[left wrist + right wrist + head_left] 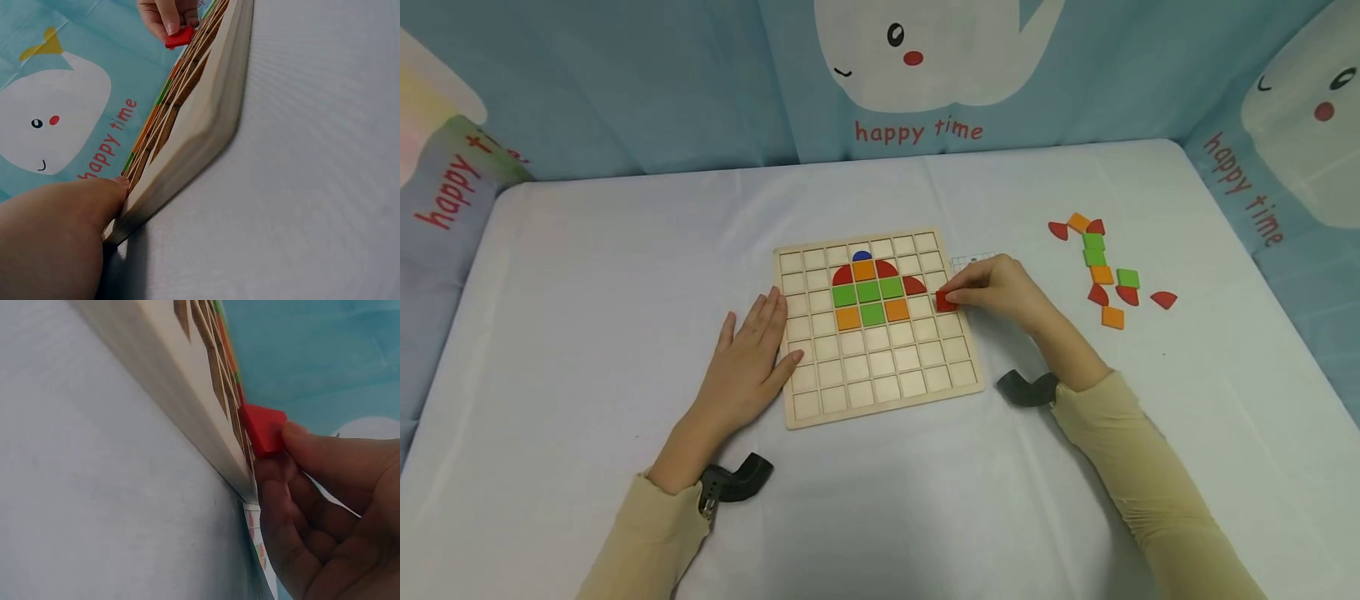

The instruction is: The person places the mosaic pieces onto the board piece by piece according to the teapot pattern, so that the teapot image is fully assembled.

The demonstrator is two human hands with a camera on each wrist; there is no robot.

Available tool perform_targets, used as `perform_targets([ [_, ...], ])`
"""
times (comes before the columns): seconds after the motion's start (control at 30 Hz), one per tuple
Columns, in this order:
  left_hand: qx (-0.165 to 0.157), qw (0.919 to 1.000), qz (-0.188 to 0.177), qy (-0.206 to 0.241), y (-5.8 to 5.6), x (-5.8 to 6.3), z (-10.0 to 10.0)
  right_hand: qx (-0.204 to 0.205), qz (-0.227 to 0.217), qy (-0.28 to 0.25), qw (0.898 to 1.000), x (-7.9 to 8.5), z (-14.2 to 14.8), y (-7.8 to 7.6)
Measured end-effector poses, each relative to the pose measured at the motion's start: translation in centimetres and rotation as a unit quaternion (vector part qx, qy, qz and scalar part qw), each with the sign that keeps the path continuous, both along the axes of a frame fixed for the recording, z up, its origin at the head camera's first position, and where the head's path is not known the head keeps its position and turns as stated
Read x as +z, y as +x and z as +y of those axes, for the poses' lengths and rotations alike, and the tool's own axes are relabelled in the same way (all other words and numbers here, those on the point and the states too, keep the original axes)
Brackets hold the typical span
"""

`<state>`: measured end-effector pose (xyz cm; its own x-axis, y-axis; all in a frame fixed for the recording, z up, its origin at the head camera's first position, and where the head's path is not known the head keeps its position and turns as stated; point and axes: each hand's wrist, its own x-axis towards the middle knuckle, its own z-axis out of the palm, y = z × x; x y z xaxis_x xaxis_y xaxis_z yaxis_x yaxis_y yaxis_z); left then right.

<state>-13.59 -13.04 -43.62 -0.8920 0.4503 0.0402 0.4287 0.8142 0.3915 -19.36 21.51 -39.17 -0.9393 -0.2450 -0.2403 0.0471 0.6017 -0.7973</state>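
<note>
A wooden grid board point(880, 392) lies on the table, with a few of its square cells filled by coloured tiles: a blue piece point(862, 256) at the top, orange squares point(864, 270), green squares point(868, 291) and red quarter-round pieces point(914, 286). My right hand point(1011, 292) pinches a red tile point(265, 428) between thumb and fingers over the board's right side, one column from the nearest red piece. My left hand point(747, 367) rests flat against the board's left edge, fingers straight, its thumb point(103, 194) over the rim.
Loose red, orange and green tiles point(1094, 242) lie scattered on the white table point(587, 292) to the right. A printed card point(973, 260) sticks out from under the right hand beside the board. A blue curtain point(662, 83) with whale pictures stands behind the table.
</note>
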Motion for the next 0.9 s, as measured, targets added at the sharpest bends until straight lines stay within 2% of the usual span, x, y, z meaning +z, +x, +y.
perform_targets([
  [0.9,0.002,1.0,-0.002,0.001,0.06,0.11,0.09,0.02,0.022,0.018,0.999,-0.67,-0.08,0.04],
])
